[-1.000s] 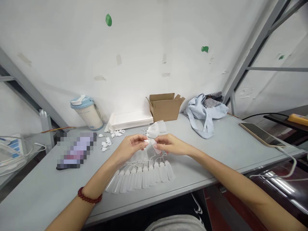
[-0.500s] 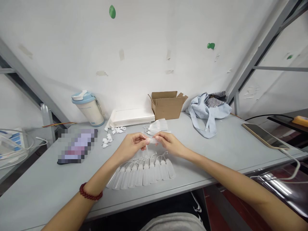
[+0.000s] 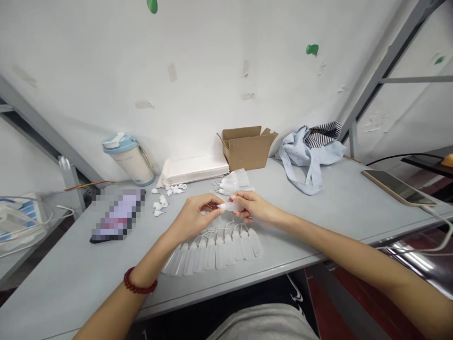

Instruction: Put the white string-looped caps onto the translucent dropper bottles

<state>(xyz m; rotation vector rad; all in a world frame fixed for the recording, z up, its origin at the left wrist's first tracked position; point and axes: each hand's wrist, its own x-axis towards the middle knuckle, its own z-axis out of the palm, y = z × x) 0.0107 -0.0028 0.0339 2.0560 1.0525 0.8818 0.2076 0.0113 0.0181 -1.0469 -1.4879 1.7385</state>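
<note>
Above the middle of the table, a small translucent squeeze bottle (image 3: 232, 207) lies sideways between my two hands. My right hand (image 3: 255, 208) is closed round its body. At the bottle's left end, the thumb and fingers of my left hand (image 3: 194, 215) pinch a white nozzle cap (image 3: 222, 206). How far the cap is on cannot be made out. Just below, several like bottles (image 3: 219, 252) with thin curved tubes at their caps lie fanned in a row. Behind my hands is a pile of bottles (image 3: 235, 180); loose white caps (image 3: 163, 200) lie to the left.
A white stack of sheets or trays (image 3: 194, 170), an open cardboard box (image 3: 246, 151) and a light blue cloth bag (image 3: 304, 156) stand along the wall. On the left are a tumbler (image 3: 129, 160) and a blurred-out flat object (image 3: 118, 215). A phone (image 3: 398, 186) lies right.
More of the bottle shows between my hands now, and my right hand has turned with its fingers wrapped round it. The left fingers stay at the cap end. The view has shifted slightly.
</note>
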